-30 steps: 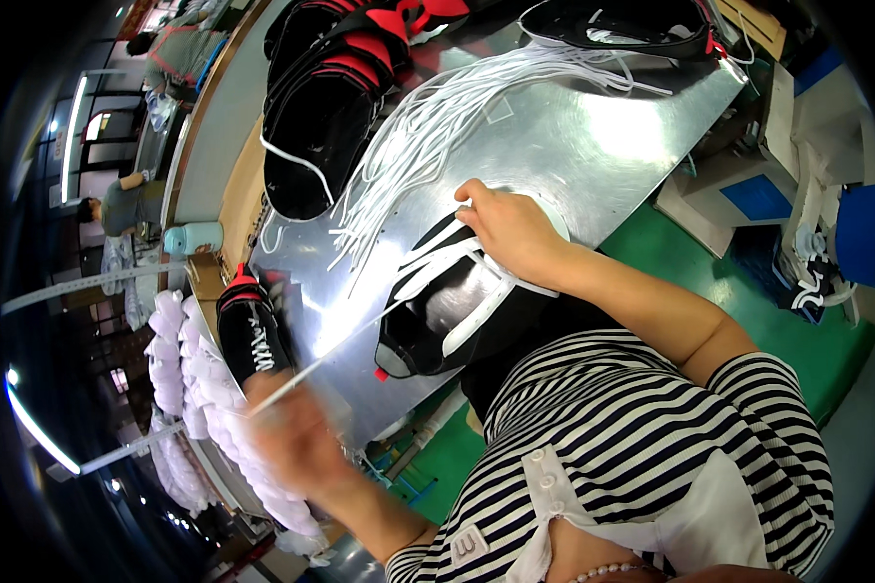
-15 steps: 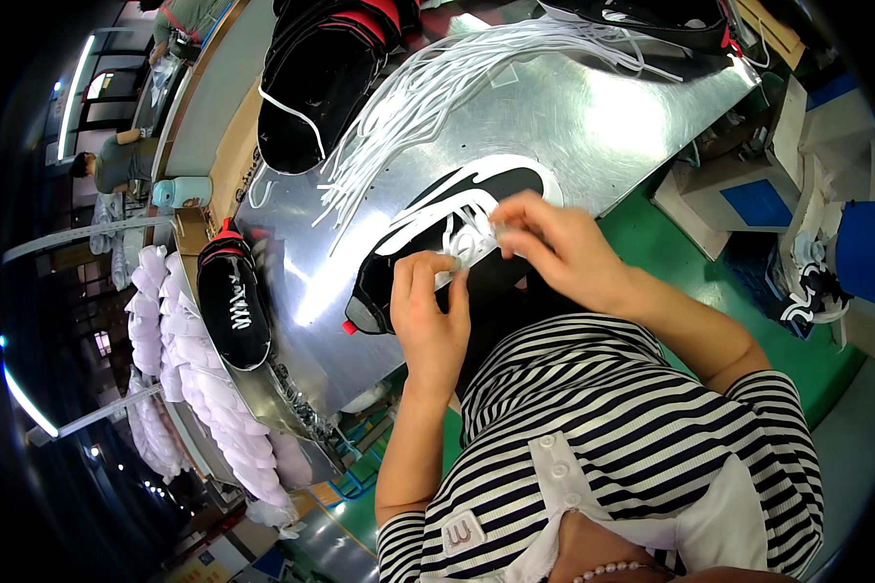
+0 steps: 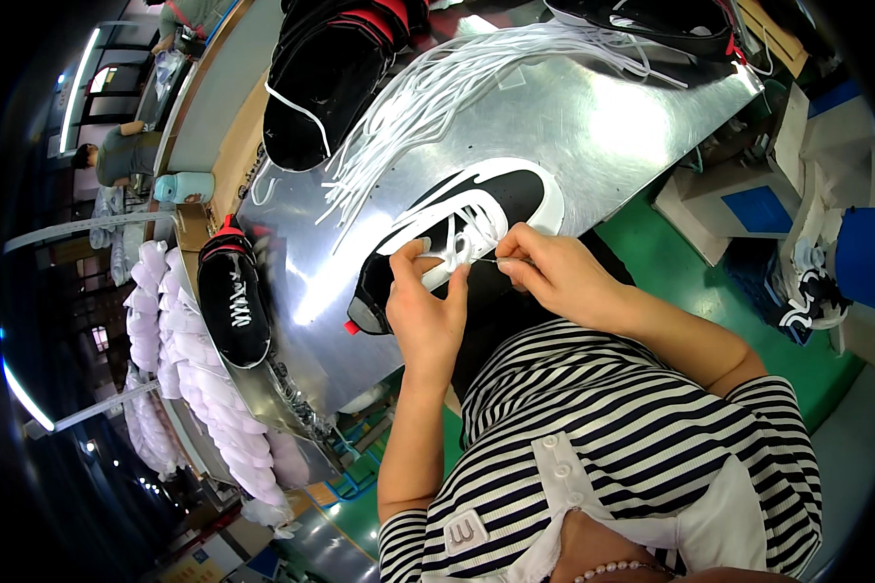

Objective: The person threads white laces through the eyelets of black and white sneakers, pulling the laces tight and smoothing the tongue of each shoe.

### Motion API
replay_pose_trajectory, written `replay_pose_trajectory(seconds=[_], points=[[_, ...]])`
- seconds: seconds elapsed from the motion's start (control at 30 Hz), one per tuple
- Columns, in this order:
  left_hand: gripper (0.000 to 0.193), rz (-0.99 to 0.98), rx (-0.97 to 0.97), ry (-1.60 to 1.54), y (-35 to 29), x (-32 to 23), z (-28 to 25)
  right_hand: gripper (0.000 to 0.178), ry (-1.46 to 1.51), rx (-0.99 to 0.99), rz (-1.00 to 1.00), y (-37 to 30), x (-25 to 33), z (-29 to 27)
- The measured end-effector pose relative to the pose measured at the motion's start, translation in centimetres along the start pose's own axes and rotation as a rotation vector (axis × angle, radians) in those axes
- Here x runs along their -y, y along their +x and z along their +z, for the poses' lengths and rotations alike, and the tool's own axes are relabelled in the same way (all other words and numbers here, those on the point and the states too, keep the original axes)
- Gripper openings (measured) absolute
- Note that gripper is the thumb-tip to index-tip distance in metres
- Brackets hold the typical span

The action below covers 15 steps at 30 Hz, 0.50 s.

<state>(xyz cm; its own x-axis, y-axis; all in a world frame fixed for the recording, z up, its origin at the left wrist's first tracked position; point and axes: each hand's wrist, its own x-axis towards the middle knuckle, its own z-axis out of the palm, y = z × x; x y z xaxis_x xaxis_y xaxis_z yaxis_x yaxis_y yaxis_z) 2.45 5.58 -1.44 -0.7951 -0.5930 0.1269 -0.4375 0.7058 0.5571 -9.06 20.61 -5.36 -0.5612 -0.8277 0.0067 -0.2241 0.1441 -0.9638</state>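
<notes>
A black and white sneaker (image 3: 517, 192) lies on the metal table close to my body, its toe pointing up and right and its red heel tab at the lower left. White shoelace (image 3: 470, 231) crosses its throat in loose loops. My left hand (image 3: 426, 309) is at the near side of the lacing, thumb and fingers closed around a loop of lace. My right hand (image 3: 557, 272) pinches a thin light strand, seemingly the end of the lace, beside the throat. The strand runs toward my left thumb. The fingers partly hide the lacing.
A bundle of white laces (image 3: 423, 105) spreads across the metal table (image 3: 593, 126). Nested black and red shoe uppers (image 3: 313, 107) stand beyond. A laced black shoe (image 3: 233, 306) sits at the left edge, another shoe (image 3: 666, 24) at the far right. Open boxes (image 3: 739, 199) stand right.
My right hand has come down slightly from above the lacing into a pinch beside it. The lace loops sit flatter and the thin strand between my hands now shows.
</notes>
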Motion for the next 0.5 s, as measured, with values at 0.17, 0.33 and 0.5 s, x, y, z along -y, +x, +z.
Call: replay_pose_trajectory(seconds=[0.17,0.33,0.5], points=[[0.043,-0.018,0.012,-0.102,0.1,0.5,0.1,0.014,0.021,0.014,-0.021,0.3,-0.4,0.5],[0.039,0.093,-0.011,-0.170,-0.2,1.0,0.4,0.011,0.036,0.060,0.076,0.6,0.1,0.1],[0.030,0.505,-0.133,-0.027,-0.6,1.9,1.4,0.014,0.083,0.028,0.193,1.3,0.7,1.9]])
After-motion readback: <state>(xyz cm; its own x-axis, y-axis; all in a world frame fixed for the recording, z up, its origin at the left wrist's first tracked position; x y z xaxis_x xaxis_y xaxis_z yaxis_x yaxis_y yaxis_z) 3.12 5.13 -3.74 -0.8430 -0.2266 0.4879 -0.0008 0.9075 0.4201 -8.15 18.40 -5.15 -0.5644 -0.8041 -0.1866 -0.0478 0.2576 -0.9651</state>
